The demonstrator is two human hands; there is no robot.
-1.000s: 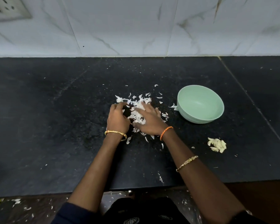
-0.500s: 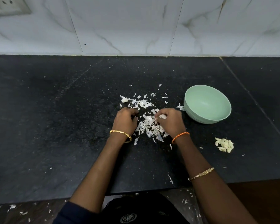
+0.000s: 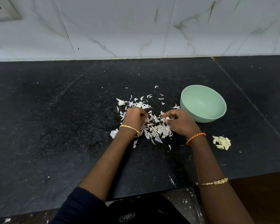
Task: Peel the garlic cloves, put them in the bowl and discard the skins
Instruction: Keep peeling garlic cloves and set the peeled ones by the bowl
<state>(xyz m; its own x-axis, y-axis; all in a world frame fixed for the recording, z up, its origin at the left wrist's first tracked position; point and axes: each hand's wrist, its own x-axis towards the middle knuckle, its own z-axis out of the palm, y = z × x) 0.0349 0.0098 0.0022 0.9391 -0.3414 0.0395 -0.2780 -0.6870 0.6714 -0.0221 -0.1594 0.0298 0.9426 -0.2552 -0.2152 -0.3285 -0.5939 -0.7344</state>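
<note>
Left hand: the left hand, a gold bangle at its wrist, sits just left of frame centre with fingers curled inward over the left side of the skins; it seems to pinch some scraps, though what exactly it holds is hidden under the knuckles.
Right hand: the right hand, an orange thread band at its wrist, sits just right of centre, its fingers curled and pinching a few white flakes at the fingertips.
Skins: a scattered heap of thin, papery white garlic skins lies on the counter between and above the two hands, with loose flakes spread toward the upper middle and a few below the wrists.
Peeled cloves: a small pile of pale yellow peeled garlic cloves rests at the right of the frame, below the bowl and well apart from the skins.
Bowl: the round pale green bowl stands right of centre, just beside the right hand; its inside looks bare.
Surface: a black speckled stone counter against a white marble-patterned tiled wall.
Done: peeling looks finished or nearly so, judging by the bare cloves and the amount of skin.
Left: the cloves are not yet in the bowl, and the skins, apparently being gathered, are not yet discarded.
</note>
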